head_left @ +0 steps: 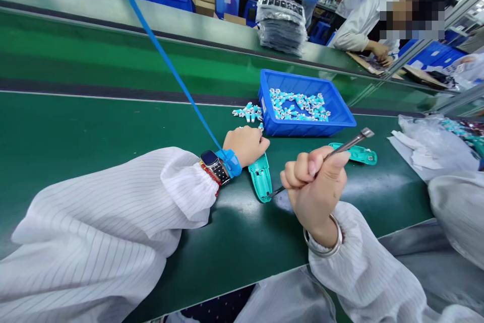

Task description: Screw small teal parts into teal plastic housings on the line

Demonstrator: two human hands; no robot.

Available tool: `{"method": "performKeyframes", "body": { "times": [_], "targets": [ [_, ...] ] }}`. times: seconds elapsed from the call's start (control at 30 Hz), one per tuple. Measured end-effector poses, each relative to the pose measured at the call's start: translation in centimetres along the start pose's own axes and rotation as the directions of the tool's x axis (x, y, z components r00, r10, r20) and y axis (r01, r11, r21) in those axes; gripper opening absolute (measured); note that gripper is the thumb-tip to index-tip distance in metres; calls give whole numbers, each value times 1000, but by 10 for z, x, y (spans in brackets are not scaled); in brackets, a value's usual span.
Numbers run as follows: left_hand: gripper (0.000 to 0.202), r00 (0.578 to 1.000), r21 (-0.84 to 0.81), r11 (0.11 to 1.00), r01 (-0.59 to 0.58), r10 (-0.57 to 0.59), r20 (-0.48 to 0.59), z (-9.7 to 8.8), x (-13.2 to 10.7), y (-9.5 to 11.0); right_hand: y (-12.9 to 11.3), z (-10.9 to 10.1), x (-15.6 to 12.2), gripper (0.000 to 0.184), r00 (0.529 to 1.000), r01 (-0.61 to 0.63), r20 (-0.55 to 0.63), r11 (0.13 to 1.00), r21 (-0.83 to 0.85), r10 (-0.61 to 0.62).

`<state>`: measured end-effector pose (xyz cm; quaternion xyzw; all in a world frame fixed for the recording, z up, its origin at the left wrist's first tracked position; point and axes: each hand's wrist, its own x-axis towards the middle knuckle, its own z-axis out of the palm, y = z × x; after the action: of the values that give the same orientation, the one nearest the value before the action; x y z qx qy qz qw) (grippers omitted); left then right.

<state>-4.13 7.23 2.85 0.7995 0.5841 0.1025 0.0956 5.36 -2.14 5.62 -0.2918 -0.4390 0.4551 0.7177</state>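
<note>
My left hand (245, 145), wearing a blue wrist strap, is closed over the far end of a teal plastic shell (260, 179). The shell's hollow side faces up on the green work surface, and my left fingertips are hidden behind the hand. In my closed right hand (317, 187) are slim metal tweezers (350, 142), held slantwise. Their dark tip touches or nearly touches the near end of the shell. Beyond my right hand lies a second teal shell (359, 154). Small teal-and-white parts (249, 112) are heaped just past my left hand.
A blue bin (308, 129) holding many teal-and-white parts stands behind my hands. Plastic bags (438, 144) lie at the right. A blue cord (166, 56) runs from my left wrist to the upper left. Across the line, a person (359, 30) works near stacked bagged items (282, 25).
</note>
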Motion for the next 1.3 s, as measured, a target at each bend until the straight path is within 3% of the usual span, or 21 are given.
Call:
{"method": "performKeyframes", "body": {
  "times": [0.2,0.33,0.43,0.47,0.5,0.57,0.6,0.67,0.73,0.83,0.93,1.03,1.17,1.3],
  "targets": [
    [37,1000,-1,1000,1,-1,11,0,0,0,9,5,-8,38,998,-47,52,998,43,45],
    [43,998,-12,1000,-27,28,59,-3,0,0,6,-3,-1,39,998,-14,68,999,34,12],
    [47,981,-133,987,-93,113,158,-6,3,-11,3,-20,20,38,991,97,108,983,-154,-81],
    [46,967,-221,968,-115,160,199,-8,4,-18,3,-27,29,36,985,124,153,934,-335,-76],
    [45,949,-329,935,-130,214,233,-9,5,-25,5,-33,40,34,977,146,212,826,-544,-33],
    [42,905,-551,828,-107,310,290,-13,7,-41,13,-42,59,26,943,202,305,493,-846,137],
    [41,886,-637,768,-64,338,317,-14,6,-49,19,-44,67,21,916,244,334,349,-905,223],
    [40,859,-741,669,55,347,377,-17,4,-61,34,-43,79,14,864,311,366,207,-928,346],
    [38,837,-783,601,160,337,430,-20,0,-70,48,-40,83,21,839,333,345,104,-937,420],
    [33,822,-819,513,258,329,465,-23,-5,-74,61,-33,80,29,839,329,246,-92,-940,486],
    [32,817,-853,374,363,313,485,-23,-9,-73,62,-27,74,30,843,326,181,-211,-922,507],
    [35,842,-887,172,429,279,462,-18,-13,-70,60,-24,70,30,844,340,182,-241,-909,504],
    [42,854,-879,-60,472,276,440,-9,-16,-71,64,-26,70,27,853,342,214,-199,-919,476],
    [43,847,-853,-138,503,277,454,-2,-18,-72,70,-25,72,24,868,299,222,-112,-948,445]
  ]
}}
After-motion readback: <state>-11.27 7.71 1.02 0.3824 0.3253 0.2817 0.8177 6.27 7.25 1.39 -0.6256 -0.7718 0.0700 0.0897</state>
